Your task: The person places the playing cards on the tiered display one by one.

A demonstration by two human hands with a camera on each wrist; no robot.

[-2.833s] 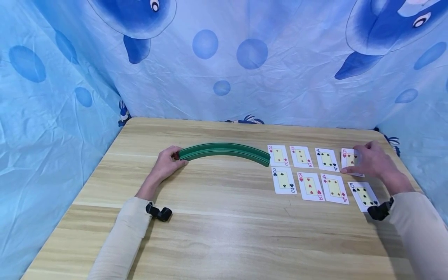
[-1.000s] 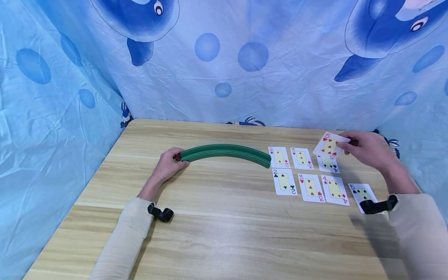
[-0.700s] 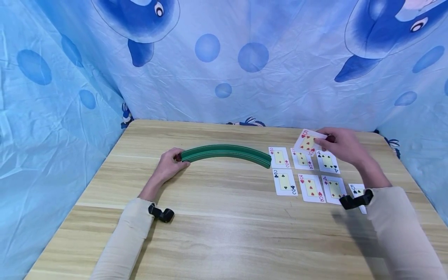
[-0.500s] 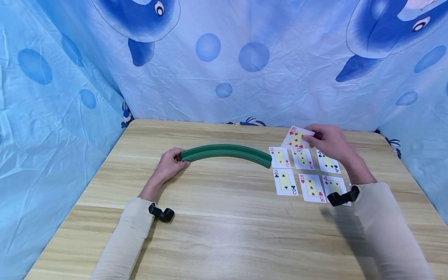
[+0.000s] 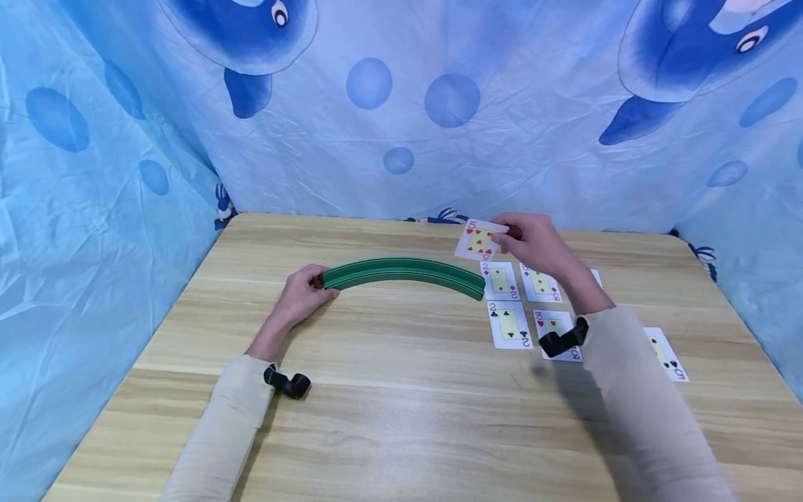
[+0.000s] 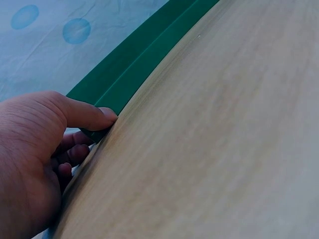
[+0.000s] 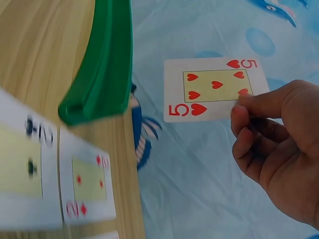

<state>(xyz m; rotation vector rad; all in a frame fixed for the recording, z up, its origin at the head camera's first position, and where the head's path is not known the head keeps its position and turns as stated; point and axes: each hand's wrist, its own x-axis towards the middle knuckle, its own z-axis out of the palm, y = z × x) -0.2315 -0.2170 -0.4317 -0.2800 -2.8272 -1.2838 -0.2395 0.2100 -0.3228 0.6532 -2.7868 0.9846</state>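
A wood-grain counter (image 5: 389,376) carries everything. On it a green curved card rack (image 5: 401,269) lies with its long axis left to right, its middle bowed toward the far edge. The left hand (image 5: 302,294) pinches the rack's left end, thumb on the near side. The right hand (image 5: 533,240), fingers closed on one edge, holds a five of hearts (image 5: 479,239) in the air. That card is left of the right hand, just beyond the rack's right end and well apart from the left hand; its length runs roughly near to far (crosswise to the rack). Just beside that end lies a two of diamonds (image 5: 500,282).
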